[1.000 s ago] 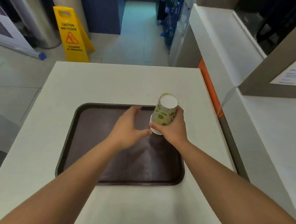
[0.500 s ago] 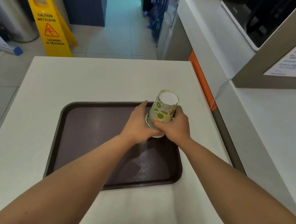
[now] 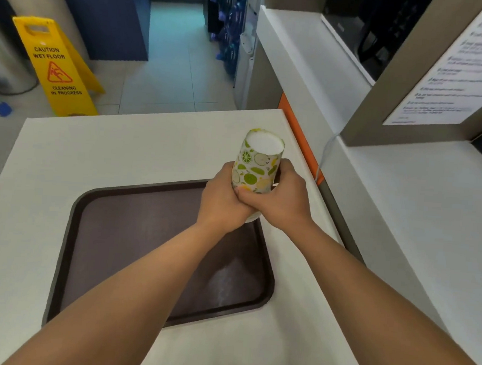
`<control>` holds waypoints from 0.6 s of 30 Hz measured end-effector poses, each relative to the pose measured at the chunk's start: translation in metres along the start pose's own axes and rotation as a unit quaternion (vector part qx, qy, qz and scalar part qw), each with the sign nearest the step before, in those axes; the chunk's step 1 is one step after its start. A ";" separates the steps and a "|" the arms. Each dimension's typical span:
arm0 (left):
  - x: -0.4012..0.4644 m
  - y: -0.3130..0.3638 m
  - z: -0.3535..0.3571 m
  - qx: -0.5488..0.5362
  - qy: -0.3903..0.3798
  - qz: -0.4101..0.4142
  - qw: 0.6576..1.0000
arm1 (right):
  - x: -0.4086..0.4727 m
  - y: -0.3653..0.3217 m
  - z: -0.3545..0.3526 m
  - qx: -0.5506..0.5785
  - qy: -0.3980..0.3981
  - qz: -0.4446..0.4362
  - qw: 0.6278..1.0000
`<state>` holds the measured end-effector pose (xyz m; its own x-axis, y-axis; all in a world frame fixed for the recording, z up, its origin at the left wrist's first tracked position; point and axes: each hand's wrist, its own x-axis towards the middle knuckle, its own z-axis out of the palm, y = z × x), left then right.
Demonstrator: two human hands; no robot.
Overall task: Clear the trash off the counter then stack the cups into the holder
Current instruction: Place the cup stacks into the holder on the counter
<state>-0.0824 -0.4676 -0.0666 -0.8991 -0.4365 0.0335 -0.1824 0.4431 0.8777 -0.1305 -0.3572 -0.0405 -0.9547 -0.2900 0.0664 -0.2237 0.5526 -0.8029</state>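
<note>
Both hands wrapped round the cup stack [image 3: 256,166]; left hand [image 3: 222,206] closed on its lower left side, right hand [image 3: 282,203] closed on the lower right, thumb across the front; the two hands touch each other below the printed part.

Stack is upside down, base up and facing the camera, rim end buried in the hands; a sliver of white rim shows under them; can't tell how many cups are nested. Long axis near upright, tipped slightly away from me; so the stack rises up and forward out of the grip. Neither hand clearly nearer; it's a symmetric two-hand hold.

Stack sits over the far right corner of the brown tray [image 3: 66,255]; I can't tell if the rim touches the tray or is lifted off. Tray lies on the white counter [image 3: 93,149]; no trash visible on either, so I judge the clearing part done.

No holder in view; my guess is it's off to the right; the next move needs the stack carried there with that axis kept steady.
</note>
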 end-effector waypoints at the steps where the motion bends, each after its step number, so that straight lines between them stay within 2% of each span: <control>1: 0.000 0.004 0.003 0.003 -0.005 0.003 1.000 | 0.000 0.002 -0.006 0.002 0.002 0.004 1.000; 7: 0.004 0.046 0.032 0.007 -0.027 0.030 0.999 | -0.001 0.014 -0.062 0.033 0.022 0.016 0.999; 12: 0.020 0.123 0.089 -0.021 -0.068 0.093 0.993 | 0.001 0.028 -0.163 0.068 0.082 0.001 0.994; 15: 0.025 0.183 0.135 -0.044 -0.112 0.146 0.982 | -0.001 0.052 -0.241 0.060 0.163 0.005 0.985; 18: 0.030 0.242 0.189 -0.052 -0.154 0.189 0.969 | -0.010 0.098 -0.316 0.022 0.296 0.019 0.955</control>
<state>-0.2282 -0.2257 0.0564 -0.9728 0.0023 0.2316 0.2092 0.4378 0.8744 -0.2051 -0.0534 0.0677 -0.9083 0.2294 0.3498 -0.1911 0.5162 -0.8349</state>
